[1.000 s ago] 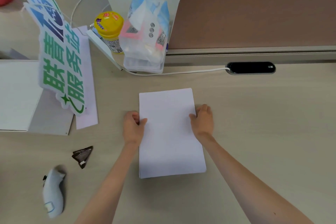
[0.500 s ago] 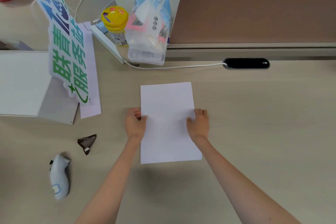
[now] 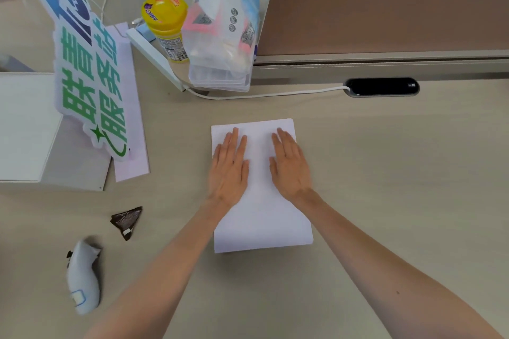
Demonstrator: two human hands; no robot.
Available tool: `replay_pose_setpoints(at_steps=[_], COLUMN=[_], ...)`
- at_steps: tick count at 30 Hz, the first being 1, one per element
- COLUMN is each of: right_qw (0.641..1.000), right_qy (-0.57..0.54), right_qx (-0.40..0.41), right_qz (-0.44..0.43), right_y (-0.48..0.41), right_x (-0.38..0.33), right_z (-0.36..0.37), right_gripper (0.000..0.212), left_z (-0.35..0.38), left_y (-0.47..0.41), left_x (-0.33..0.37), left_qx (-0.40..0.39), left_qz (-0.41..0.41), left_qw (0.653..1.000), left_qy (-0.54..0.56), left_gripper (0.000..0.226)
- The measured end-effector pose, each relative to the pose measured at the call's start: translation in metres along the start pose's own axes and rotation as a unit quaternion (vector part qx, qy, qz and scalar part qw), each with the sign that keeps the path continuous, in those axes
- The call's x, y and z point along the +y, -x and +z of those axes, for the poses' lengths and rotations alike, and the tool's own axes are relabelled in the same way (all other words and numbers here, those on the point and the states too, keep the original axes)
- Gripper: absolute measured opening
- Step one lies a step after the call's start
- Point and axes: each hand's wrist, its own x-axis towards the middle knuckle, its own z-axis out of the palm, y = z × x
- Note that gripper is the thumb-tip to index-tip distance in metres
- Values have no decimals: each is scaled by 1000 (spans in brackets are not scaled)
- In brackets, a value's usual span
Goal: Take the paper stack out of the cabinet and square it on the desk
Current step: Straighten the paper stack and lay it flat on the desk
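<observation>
The paper stack is laid flat on the counter, near its middle, with its long edges running away from the viewer and its sheets lined up into one white block. Both hands are spread flat on its far half, palms down and nothing gripped. The left hand is set along the stack's left edge, fingers extended and close together, pointing away; its outer side slightly overhangs the edge. The right hand is placed beside it toward the right edge, likewise opened out, its fingers angled a little to the left. A strip of bare paper is left between the two hands. Both forearms are stretched forward from the lower corners of the view, converging on the stack.

Farther left, a dark folded wrapper and a white handheld device are seen on the counter, well apart from the stack. Beyond the stack, a white cable is run to a black grommet.
</observation>
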Motion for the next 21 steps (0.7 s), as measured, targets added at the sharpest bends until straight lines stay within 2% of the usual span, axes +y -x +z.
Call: replay_pose_setpoints(at_steps=[4,14,21], right_qw=[996,996,990], right_qy=[37,54,44], right_qx=[-57,-51,-127], right_qz=[-52,-54,-45], right_y=[3,6,0], right_x=[10,16,8], right_z=[15,31,8], right_gripper=[60,59,65], left_z=[18,23,-1], left_y=[7,11,2], left_x=[-1,-1,-1], left_qx=[-49,-53,-106], left_qz=[18,13,13], left_qw=[998,996,992], left_qy=[-41,-65,-67], left_gripper=[56,57,55])
